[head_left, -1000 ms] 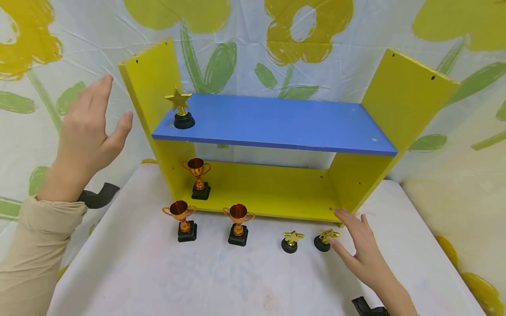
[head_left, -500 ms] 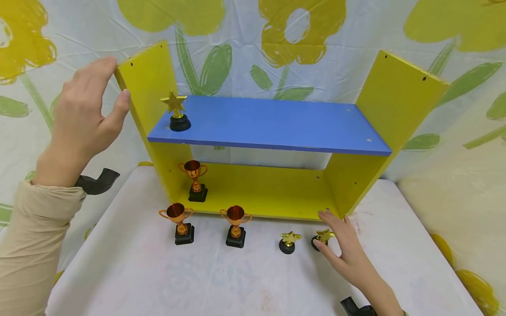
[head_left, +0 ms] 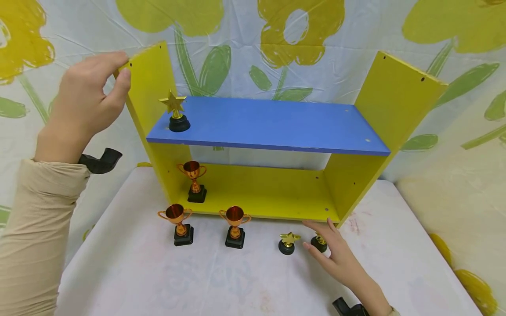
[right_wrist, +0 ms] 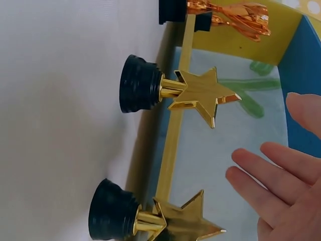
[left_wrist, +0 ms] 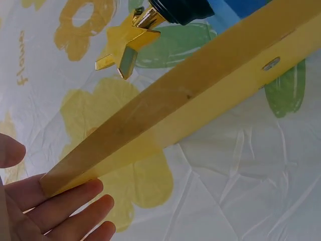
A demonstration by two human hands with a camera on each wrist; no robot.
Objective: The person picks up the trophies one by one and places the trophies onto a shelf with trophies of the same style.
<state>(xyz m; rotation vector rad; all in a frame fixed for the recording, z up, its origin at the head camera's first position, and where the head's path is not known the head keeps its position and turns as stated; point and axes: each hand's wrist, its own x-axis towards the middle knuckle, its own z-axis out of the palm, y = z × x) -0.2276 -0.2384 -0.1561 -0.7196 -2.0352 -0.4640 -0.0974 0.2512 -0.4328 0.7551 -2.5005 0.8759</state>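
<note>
One gold star (head_left: 174, 103) stands on the blue shelf (head_left: 272, 123), one copper cup (head_left: 192, 169) on the yellow shelf (head_left: 265, 188); two cups (head_left: 235, 215) and two stars (head_left: 290, 238) on the surface (head_left: 213, 281) seem left to shelve. The right hand (head_left: 340, 259), fingers apart, hovers near those stars, touching neither; the left hand (head_left: 81, 96), thumb and fingers apart, touches the side panel (head_left: 152, 79).

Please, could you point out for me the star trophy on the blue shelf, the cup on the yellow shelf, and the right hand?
Star trophy (head_left: 174, 105), head view: on its gold star.
Cup (head_left: 193, 172), head view: on its orange bowl.
Right hand (head_left: 339, 256), head view: on its back.
</note>
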